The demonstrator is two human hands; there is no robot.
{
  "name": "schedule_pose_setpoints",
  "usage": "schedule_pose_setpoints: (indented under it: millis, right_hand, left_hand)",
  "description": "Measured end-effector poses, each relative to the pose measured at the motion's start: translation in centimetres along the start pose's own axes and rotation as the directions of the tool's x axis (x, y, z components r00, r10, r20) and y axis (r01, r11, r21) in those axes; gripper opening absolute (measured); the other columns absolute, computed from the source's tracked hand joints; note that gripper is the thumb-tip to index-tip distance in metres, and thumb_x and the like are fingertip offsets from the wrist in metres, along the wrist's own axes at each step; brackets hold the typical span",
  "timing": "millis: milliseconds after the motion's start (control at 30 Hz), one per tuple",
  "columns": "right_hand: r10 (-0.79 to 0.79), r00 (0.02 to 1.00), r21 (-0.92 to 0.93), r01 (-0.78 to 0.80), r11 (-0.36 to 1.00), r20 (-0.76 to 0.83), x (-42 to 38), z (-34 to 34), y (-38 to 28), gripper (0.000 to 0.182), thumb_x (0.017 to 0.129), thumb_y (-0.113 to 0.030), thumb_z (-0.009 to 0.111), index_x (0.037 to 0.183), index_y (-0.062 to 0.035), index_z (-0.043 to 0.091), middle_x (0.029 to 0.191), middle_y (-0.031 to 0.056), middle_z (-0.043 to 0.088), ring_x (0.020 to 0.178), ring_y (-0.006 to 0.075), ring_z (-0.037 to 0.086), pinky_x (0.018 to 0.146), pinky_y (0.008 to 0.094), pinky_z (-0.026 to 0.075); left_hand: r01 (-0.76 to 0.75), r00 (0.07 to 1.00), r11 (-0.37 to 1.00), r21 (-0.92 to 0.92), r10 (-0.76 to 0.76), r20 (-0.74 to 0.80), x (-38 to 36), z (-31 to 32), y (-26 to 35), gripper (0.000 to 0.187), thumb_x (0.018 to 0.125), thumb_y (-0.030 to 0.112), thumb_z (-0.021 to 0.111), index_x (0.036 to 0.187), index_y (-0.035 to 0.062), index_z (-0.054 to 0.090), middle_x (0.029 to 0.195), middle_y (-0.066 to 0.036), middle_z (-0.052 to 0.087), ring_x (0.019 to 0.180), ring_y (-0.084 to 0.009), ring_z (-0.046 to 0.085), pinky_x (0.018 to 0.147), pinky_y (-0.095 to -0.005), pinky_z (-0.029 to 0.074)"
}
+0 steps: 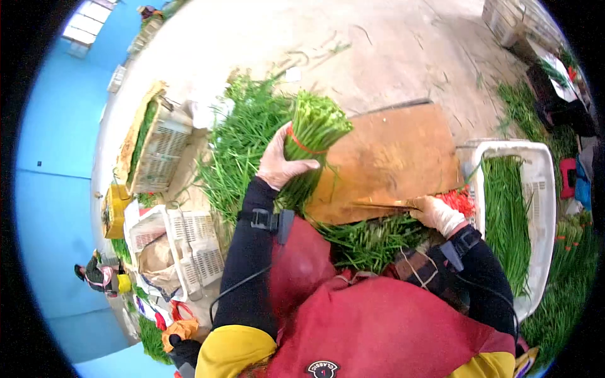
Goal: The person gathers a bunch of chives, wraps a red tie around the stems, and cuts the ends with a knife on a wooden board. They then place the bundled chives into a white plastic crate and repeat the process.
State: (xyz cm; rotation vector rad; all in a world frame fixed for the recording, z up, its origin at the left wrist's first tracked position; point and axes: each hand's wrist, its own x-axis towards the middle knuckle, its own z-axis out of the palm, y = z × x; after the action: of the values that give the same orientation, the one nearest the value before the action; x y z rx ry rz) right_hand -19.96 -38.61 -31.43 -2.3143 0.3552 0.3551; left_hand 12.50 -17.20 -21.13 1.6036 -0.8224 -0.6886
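Note:
My left hand (pixel 281 162), in a pale glove, is wrapped round a thick bundle of green stalks (pixel 318 123). An orange-red band circles the bundle, and its pale cut ends point up and away from me. Beneath it is the left end of a brown wooden board (pixel 391 157). At the board's near right edge, my gloved right hand (pixel 438 215) is closed on what looks like a knife (pixel 381 205); its thin blade points left and its handle is hidden. Red bands (pixel 459 200) lie in a pile beside this hand.
Loose green stalks (pixel 246 138) are heaped left of the board, with more (pixel 375 242) below it. A white crate (pixel 547 189) of long greens stands at right. Other crates (pixel 192 242) are at left. A person (pixel 104 275) is far left.

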Motion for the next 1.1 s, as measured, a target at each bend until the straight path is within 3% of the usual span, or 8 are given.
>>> schedule_pose_setpoints:
  millis: [233, 367, 433, 600, 767, 867, 933, 1100]
  right_hand:
    - [0.204, 0.94, 0.056, -0.196, 0.979, -0.272, 1.2, 0.8, -0.5, 0.068, 0.078, -0.023, 0.07, 0.138, -0.0064, 0.042, 0.122, 0.0241, 0.057, 0.115, 0.0369, 0.054, 0.097, 0.0408, 0.044]
    - [-0.261, 0.769, 0.359, 0.532, 0.767, -0.584, -1.2, -3.0, -12.5, 0.095, 0.078, -0.027, 0.077, 0.147, 0.0019, 0.018, 0.148, 0.018, 0.032, 0.136, 0.0282, 0.032, 0.11, 0.0375, 0.027]
    - [-0.324, 0.696, 0.256, 0.592, 0.765, -0.641, -1.7, -4.1, -17.4, 0.106, 0.073, -0.026, 0.081, 0.148, 0.0025, 0.012, 0.151, 0.018, 0.026, 0.137, 0.0277, 0.029, 0.112, 0.0373, 0.024]
    - [-0.253, 0.687, 0.517, 0.697, 0.498, -0.682, -3.6, -6.6, -20.4, 0.08, 0.073, 0.0, 0.071, 0.142, -0.0009, 0.03, 0.135, 0.014, 0.048, 0.121, 0.022, 0.047, 0.102, 0.0316, 0.04]
    - [-0.333, 0.825, 0.672, 0.565, 0.48, -0.456, -9.1, -9.3, -20.1, 0.062, 0.086, -0.021, 0.067, 0.137, 0.0014, 0.041, 0.12, 0.011, 0.06, 0.105, 0.0158, 0.057, 0.091, 0.0287, 0.047]
    - [-0.285, 0.854, 0.566, 0.505, 0.651, -0.435, -10.0, -8.7, -22.6, 0.054, 0.088, -0.023, 0.063, 0.132, 0.0045, 0.047, 0.122, 0.013, 0.059, 0.107, 0.0169, 0.055, 0.094, 0.0297, 0.044]
    - [-0.303, 0.894, 0.757, 0.442, 0.482, -0.329, -8.8, -6.9, -23.0, 0.054, 0.09, -0.027, 0.062, 0.131, 0.0045, 0.047, 0.119, 0.0134, 0.061, 0.106, 0.0164, 0.055, 0.095, 0.0285, 0.043]
    - [-0.155, 0.769, 0.453, 0.513, 0.729, -0.62, -8.4, -6.0, -19.9, 0.039, 0.089, -0.029, 0.064, 0.119, -0.0043, 0.062, 0.11, 0.008, 0.066, 0.098, 0.0145, 0.06, 0.089, 0.0258, 0.046]
  left_hand:
    - [-0.267, 0.963, 0.957, -0.11, 0.27, 0.009, -3.7, 1.7, 8.8, 0.098, 0.055, 0.006, 0.09, 0.136, -0.0014, 0.036, 0.127, -0.009, 0.053, 0.118, -0.0197, 0.051, 0.103, -0.0358, 0.041]
    - [-0.387, 0.913, 0.913, -0.131, 0.361, -0.189, -5.7, 5.8, 13.2, 0.086, 0.059, 0.01, 0.089, 0.126, -0.006, 0.037, 0.12, -0.018, 0.053, 0.108, -0.0228, 0.057, 0.096, -0.0371, 0.048]
    - [-0.406, 0.882, 0.905, -0.13, 0.35, -0.317, -6.4, 7.9, 14.5, 0.076, 0.061, 0.008, 0.087, 0.121, -0.0033, 0.04, 0.116, -0.017, 0.056, 0.096, -0.0218, 0.061, 0.09, -0.0355, 0.052]
    - [-0.369, 0.928, 0.789, -0.491, 0.287, -0.236, -9.7, 9.6, 17.0, 0.069, 0.068, -0.001, 0.08, 0.127, 0.0021, 0.044, 0.109, -0.01, 0.062, 0.087, -0.0181, 0.064, 0.077, -0.0281, 0.056]
    - [-0.198, 0.979, 0.923, -0.33, 0.204, -0.017, -12.6, 4.2, 15.4, 0.105, 0.067, 0.071, 0.067, 0.143, 0.0075, 0.032, 0.123, -0.012, 0.056, 0.117, -0.0269, 0.05, 0.105, -0.0477, 0.033]
    - [-0.134, 0.959, 0.813, -0.567, 0.251, 0.134, -13.3, 4.4, 11.3, 0.099, 0.064, 0.07, 0.07, 0.135, 0.0074, 0.042, 0.124, -0.01, 0.057, 0.113, -0.0255, 0.055, 0.097, -0.0449, 0.046]
    - [-0.191, 0.927, 0.71, -0.678, 0.357, 0.113, -13.9, 5.5, 9.9, 0.086, 0.076, 0.07, 0.058, 0.132, 0.007, 0.045, 0.12, -0.009, 0.058, 0.104, -0.023, 0.059, 0.088, -0.0396, 0.052]
    - [-0.313, 0.949, 0.672, -0.671, 0.194, -0.249, -14.6, 4.7, 7.1, 0.052, 0.093, 0.051, 0.051, 0.124, 0.0092, 0.054, 0.113, -0.005, 0.062, 0.094, -0.0187, 0.061, 0.084, -0.0354, 0.052]
